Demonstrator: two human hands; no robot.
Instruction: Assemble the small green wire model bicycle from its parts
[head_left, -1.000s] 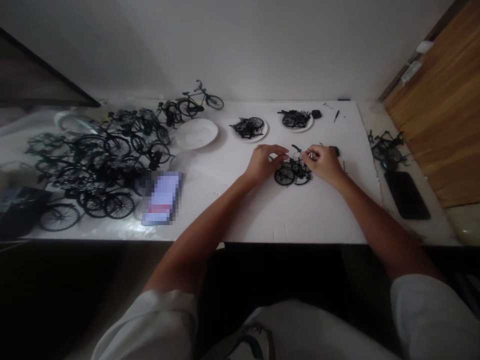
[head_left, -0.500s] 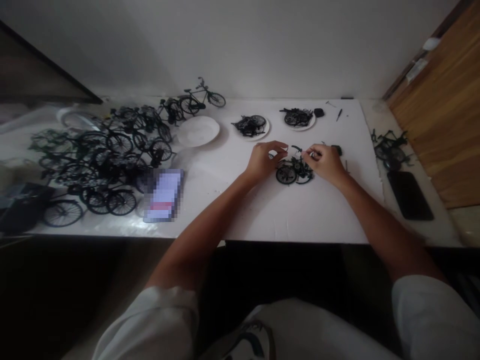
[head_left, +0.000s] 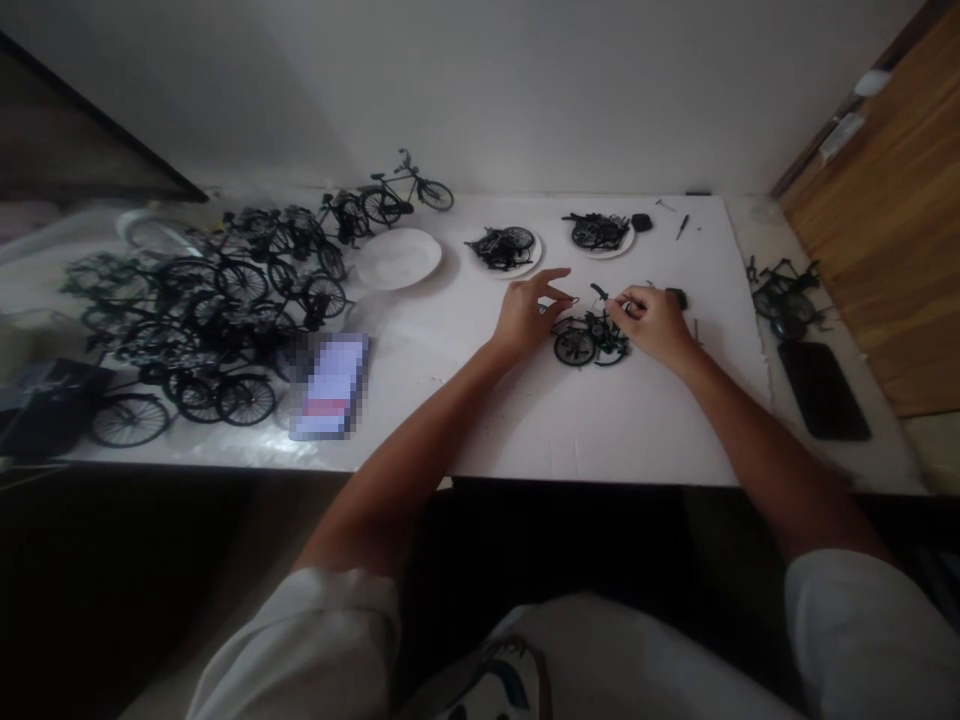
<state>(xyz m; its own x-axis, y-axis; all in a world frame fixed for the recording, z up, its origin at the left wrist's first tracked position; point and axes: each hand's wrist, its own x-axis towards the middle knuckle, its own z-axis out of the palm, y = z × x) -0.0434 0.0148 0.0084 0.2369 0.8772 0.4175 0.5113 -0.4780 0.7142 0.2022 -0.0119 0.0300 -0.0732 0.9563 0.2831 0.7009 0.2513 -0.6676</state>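
At a model bicycle (head_left: 575, 348) on the bench (head_left: 517, 440), fingers of the left hand (head_left: 519, 317) pinch a thin piece (head_left: 575, 301), best held lightly; the grip of the right hand (head_left: 657, 318) cannot be told.

Pale wall (head_left: 525, 90), white tabletop (head_left: 637, 430), wooden panel (head_left: 892, 260)

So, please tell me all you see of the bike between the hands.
The bike is small, dark and thin-framed, apparently metal or plastic. A spoked wheel shows at its left, a curved part at its lower right. It is on the white table; its tilt is hard to judge. The right hand is at its upper right, seemingly touching it; whether the left hand does is unclear.
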